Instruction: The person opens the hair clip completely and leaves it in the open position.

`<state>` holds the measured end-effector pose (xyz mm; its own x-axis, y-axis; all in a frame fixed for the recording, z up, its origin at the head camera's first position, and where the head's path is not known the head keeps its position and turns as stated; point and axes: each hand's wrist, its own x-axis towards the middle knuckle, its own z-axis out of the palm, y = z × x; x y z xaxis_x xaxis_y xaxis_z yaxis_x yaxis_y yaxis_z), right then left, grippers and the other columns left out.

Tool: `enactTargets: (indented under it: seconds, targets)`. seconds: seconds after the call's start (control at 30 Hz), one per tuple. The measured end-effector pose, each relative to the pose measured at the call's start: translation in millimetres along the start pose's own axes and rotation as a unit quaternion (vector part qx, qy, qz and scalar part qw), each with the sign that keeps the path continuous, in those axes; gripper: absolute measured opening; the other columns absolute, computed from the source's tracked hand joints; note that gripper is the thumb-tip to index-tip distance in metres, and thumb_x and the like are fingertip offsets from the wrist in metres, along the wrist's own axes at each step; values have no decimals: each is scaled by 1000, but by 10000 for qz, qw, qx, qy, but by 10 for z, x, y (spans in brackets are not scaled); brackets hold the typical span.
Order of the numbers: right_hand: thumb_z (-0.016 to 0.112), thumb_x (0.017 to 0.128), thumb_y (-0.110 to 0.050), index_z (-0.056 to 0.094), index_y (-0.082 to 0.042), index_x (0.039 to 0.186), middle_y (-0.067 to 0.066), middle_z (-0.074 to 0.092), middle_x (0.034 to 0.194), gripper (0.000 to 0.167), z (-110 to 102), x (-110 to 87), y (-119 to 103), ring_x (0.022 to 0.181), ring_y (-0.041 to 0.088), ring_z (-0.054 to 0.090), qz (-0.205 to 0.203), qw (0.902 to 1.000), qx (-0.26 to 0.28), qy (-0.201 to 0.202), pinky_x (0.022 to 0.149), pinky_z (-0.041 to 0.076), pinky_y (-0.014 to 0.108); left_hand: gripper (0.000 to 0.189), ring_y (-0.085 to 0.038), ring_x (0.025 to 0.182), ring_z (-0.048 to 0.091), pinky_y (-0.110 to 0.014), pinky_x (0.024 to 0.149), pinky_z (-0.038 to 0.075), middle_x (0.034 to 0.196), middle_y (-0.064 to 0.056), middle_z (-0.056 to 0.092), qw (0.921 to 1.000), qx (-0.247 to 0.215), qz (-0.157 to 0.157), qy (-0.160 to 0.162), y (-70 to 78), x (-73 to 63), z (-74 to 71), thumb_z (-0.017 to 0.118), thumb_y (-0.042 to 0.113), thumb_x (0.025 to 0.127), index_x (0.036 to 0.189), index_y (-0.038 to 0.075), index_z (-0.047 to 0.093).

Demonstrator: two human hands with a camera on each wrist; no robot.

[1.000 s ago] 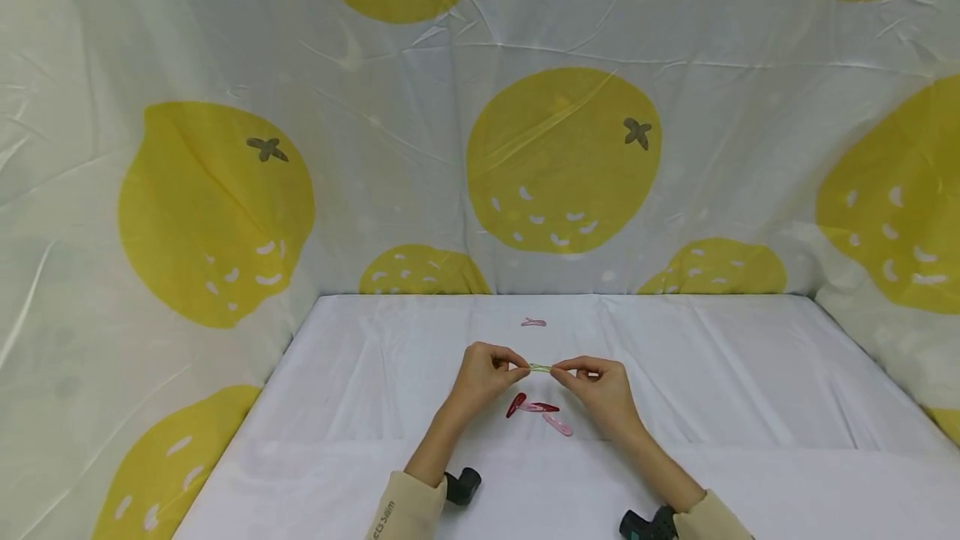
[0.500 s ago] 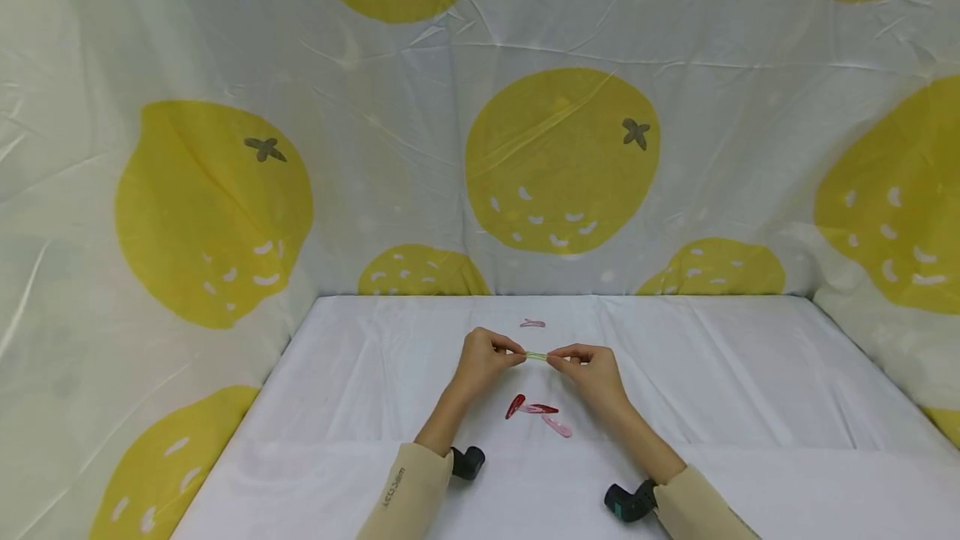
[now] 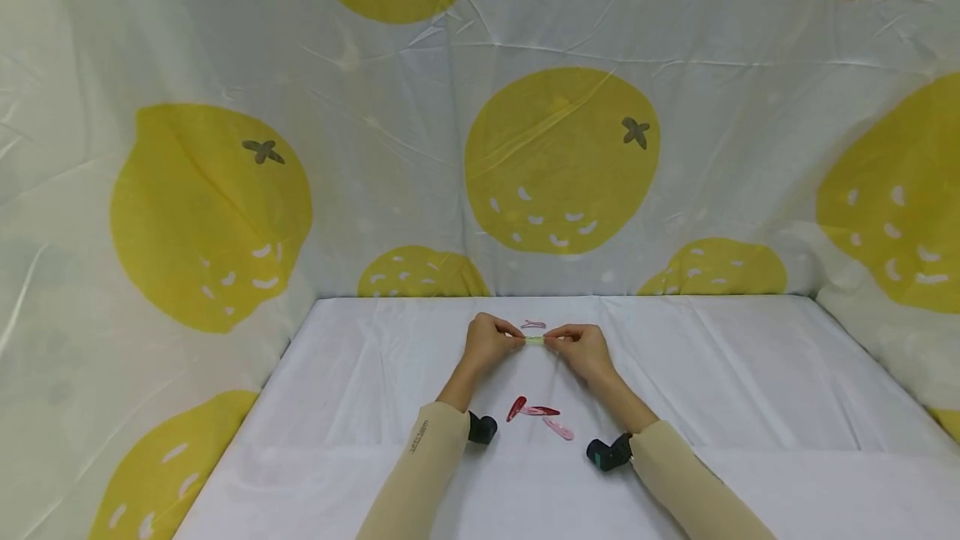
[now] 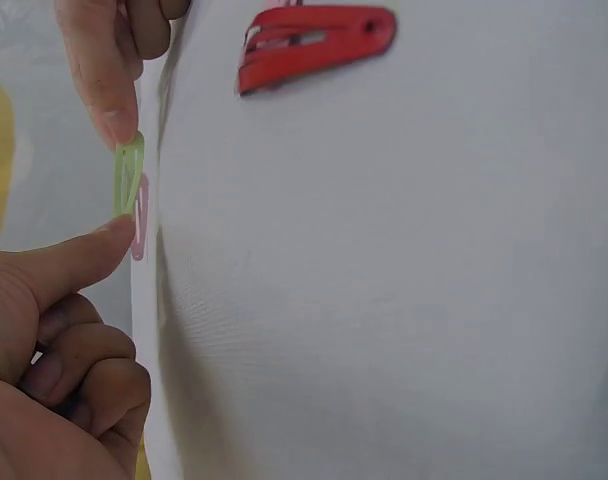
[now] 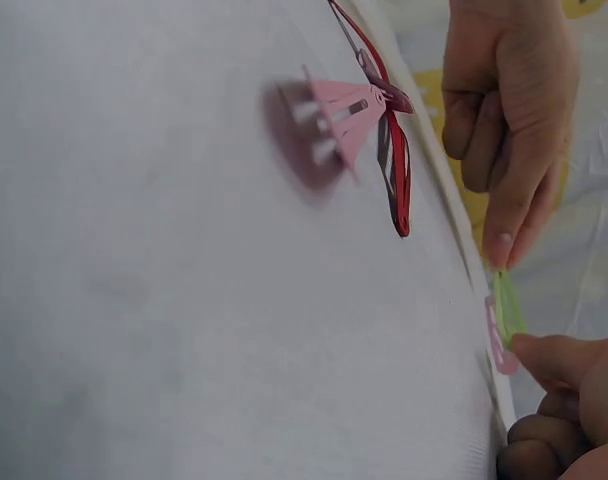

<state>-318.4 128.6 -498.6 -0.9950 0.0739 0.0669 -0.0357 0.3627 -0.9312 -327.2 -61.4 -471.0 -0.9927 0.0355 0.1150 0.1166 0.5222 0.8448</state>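
Between both hands hangs a light green snap hair clip [image 3: 534, 341], held above the table; in the right wrist view its strips look spread apart. My left hand [image 3: 487, 342] pinches one end between thumb and finger. The opposite end is pinched by my right hand [image 3: 587, 351]. Just beyond the hands a pink hair clip [image 3: 533, 325] lies on the cloth, and the wrist views show it right behind the green clip [image 4: 130, 175]. Closer to me are a red hair clip [image 3: 516, 408], another red clip [image 3: 545, 411] overlapping a pink one, and a separate pink clip [image 3: 558, 428].
White cloth [image 3: 360, 407] with creases covers the table. Behind and at the sides hangs a pale curtain [image 3: 420, 148] printed with yellow fruit. Black wrist cameras [image 3: 609, 452] stick out inward from both sleeves.
Both hands have moved forward, away from me, carrying the green hair clip close to the far pink one. The other clips have stayed in place.
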Motion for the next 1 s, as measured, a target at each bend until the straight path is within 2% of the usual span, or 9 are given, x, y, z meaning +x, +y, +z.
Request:
enactTargets:
  seconds: [0.17,0.37,0.63,0.87,1.0]
  targets:
    - [81,89,-13,84,-4,95,-6,49,64,11,19,76,18,64,10,40,-126,9999,-25,56,55,28,22,5,-11,69,48,-21,60,37,85,-14,79,9998,1,-188,32,-28,63,22,87,2,79,81,1,83]
    - [82,88,-14,84,-5,94,-4,58,69,11,50,115,37,66,11,43,-106,9998,-60,172,57,31,23,5,-11,70,48,-22,62,37,86,-13,78,9994,-181,-293,-25,-66,92,16,86,3,81,84,0,83]
    - [82,85,-9,84,-4,91,-4,58,64,8,63,122,37,62,11,42,-159,9996,-62,239,55,31,23,5,-11,64,45,-23,58,34,71,-9,72,9993,-267,-262,56,-127,156,84,87,1,78,82,1,83]
    - [82,87,-13,84,-6,93,-1,60,69,9,52,137,38,65,13,43,-39,9996,-140,230,56,32,23,4,-12,71,51,-23,65,39,79,-12,76,9989,-249,-388,38,-108,149,85,87,2,79,81,0,83]
    - [82,87,-12,84,-5,93,1,62,69,10,47,142,42,64,13,43,-32,9996,-114,243,56,31,23,5,-12,69,52,-23,63,41,72,-8,75,9993,-305,-215,32,-105,138,71,86,0,78,75,2,82]
